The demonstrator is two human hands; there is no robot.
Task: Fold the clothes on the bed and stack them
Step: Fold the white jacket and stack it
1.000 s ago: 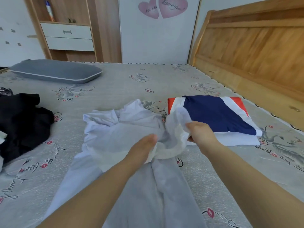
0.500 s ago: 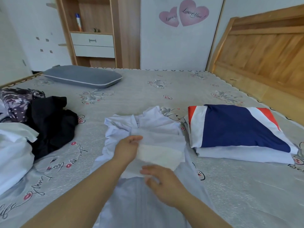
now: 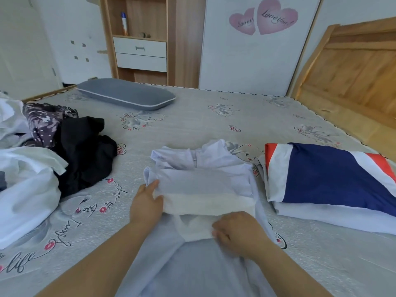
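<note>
At the left edge of the frame the unfolded clothes wait in a heap: a white garment (image 3: 23,189) low down, a purple patterned piece (image 3: 42,123) above it, and a black garment (image 3: 85,153) spilling toward the middle. A grey pillow (image 3: 126,97) lies in the upper left-centre, on the far part of the bed (image 3: 214,116).

In the centre, the pale lilac garment (image 3: 201,181) is spread flat, its lower part running off the bottom of the frame between the forearms. The left hand (image 3: 145,204) holds the left end of the turned-over flap, thumb on top and fingers seemingly tucked beneath. The right hand (image 3: 235,230) has its fingers curled onto the near fold, apparently pinching the cloth, though the blur hides the exact contact.

To do this fold well, I would keep both hands level so the flap's edge runs straight across, draw out the slack sideways, then smooth the crease flat before turning the long lower part up.

At centre right, just beside the lilac piece, sits the folded stack, a red, white and navy garment (image 3: 330,174) on top, where this piece should probably go
</note>
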